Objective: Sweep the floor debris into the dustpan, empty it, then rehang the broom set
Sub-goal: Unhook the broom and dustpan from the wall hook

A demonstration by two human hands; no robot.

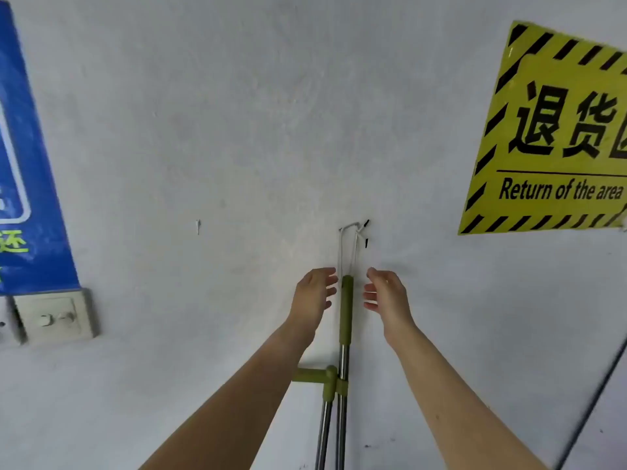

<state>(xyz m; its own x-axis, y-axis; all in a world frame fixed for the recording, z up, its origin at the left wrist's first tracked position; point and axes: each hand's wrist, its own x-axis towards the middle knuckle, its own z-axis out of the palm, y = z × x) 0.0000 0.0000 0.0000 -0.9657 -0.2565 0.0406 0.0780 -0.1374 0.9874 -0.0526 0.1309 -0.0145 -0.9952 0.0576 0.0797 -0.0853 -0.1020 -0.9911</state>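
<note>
Left hand [314, 293] open, fingers spread, just left of the broom grip [346, 308]; not touching it as far as can be seen. Right hand [386, 291] likewise open, fingers loosely curled toward the grip from the right, a gap between. Neither hand clamps anything.

Broom set hangs between them against the wall [237, 130]: green grip on top, steel shaft [342, 418] below, a second shaft [324, 432] beside it joined by a green clip [330, 381] with a short side handle. A thin loop [347, 245] runs from the grip top up to the hook [363, 228]; the set appears to carry on it.

Step, by my reading: either the rehang just made or the first take-down about to start; open hands fit both. If rehanging, next is only to check the loop sits fully on the hook. If starting, lift the grip so the loop clears.

Dustpan pan and broom head lie out of view below; contents cannot be told.
</note>
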